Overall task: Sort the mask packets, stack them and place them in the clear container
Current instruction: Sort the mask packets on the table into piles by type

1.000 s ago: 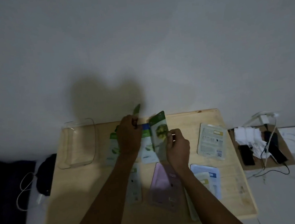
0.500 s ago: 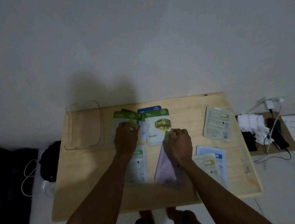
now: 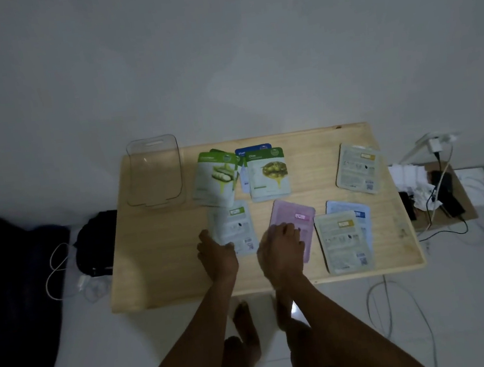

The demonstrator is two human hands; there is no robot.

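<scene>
Dim view: left hand [image 3: 217, 254] covers grey packet [image 3: 233, 228] corner, right hand [image 3: 281, 246] on pink packet [image 3: 294, 219]; grips possibly loose, unclear.

- The wooden bench [image 3: 160, 271] carries everything, and both hands rest low on its near half
- The clear container [image 3: 155, 172] stands empty at the far corner, beyond and outward of the left hand [image 3: 217, 254]
- A green cucumber packet [image 3: 216, 180] lies straight beyond the left hand, overlapping another green one beneath it
- An olive packet [image 3: 267, 174] lies beyond the right hand [image 3: 281, 246], partly over a blue packet [image 3: 250, 150]
- A pale packet [image 3: 233, 226] touches the left hand's fingers
- A pink packet [image 3: 294, 216] sits under the right hand
- A yellow-labelled packet [image 3: 342, 241] lies just outward of the right hand, atop a blue-labelled one [image 3: 358, 212]
- Another yellow-labelled packet [image 3: 358, 168] lies apart, far outward of the right hand
</scene>
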